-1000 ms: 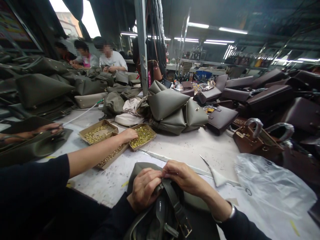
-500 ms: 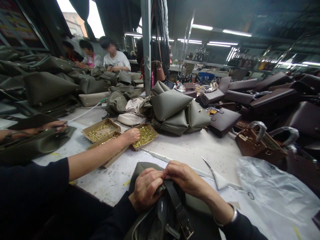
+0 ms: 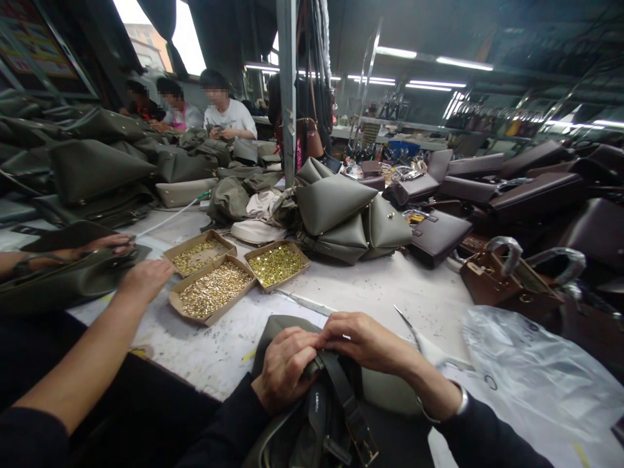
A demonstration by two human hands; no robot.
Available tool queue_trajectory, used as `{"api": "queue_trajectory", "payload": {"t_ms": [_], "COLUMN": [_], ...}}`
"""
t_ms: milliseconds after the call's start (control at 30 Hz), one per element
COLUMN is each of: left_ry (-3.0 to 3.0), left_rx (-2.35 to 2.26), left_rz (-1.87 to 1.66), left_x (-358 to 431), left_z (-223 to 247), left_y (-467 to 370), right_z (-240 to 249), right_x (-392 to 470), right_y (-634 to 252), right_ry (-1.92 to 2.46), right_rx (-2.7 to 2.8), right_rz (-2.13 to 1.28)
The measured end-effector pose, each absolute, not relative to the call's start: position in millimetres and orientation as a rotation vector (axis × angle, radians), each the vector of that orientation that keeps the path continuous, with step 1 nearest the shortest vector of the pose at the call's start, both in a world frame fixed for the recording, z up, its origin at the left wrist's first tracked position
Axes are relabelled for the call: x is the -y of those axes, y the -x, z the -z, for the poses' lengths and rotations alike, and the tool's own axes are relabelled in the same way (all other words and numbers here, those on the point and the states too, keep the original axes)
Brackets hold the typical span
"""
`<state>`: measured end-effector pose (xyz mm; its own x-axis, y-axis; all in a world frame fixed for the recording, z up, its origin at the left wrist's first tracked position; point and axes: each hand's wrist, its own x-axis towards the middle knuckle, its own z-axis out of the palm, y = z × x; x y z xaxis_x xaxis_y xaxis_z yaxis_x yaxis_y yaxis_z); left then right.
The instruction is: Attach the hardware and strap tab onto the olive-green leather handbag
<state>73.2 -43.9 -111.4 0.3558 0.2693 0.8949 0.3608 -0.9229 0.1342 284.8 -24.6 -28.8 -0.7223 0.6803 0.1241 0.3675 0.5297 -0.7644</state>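
Note:
A dark olive handbag sits in front of me, partly cut off by the bottom edge. My left hand is closed over its upper edge, fingers curled and thumb pressing from the near side. With fingertips pinched together, my right hand meets the left one at the top of the bag; what lies between those fingertips is hidden. Just below hangs a dark strap with a gold-coloured buckle. A dark zipped edge and a small printed label show inside the bag's opening.
Cardboard trays of small gold-coloured metal pieces stand ahead left. A co-worker's arm reaches in beside them. White-handled pointed tool and clear plastic lie right. Olive bags and brown bags are piled beyond.
The co-worker's hand has moved left from the right-hand tray of metal pieces, uncovering the front tray. My hands stay almost in place on the bag.

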Motion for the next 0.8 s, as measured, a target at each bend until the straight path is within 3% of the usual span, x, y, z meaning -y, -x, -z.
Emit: {"api": "queue_trajectory", "payload": {"t_ms": [200,467,800], "left_ry": [2.491,2.407,2.481], "left_rx": [0.621,0.663,0.705], "left_rz": [1.621,1.629,1.715], "left_x": [43,43,44], "left_z": [111,119,118], "left_y": [-73,-70,-70], "right_z": [10,24,19], "right_x": [14,16,10], "right_y": [-281,-269,-282], "right_ry": [0.884,0.857,0.805], "right_rx": [2.556,2.732,2.361], "right_rz": [-1.003,-0.475,-1.143]}}
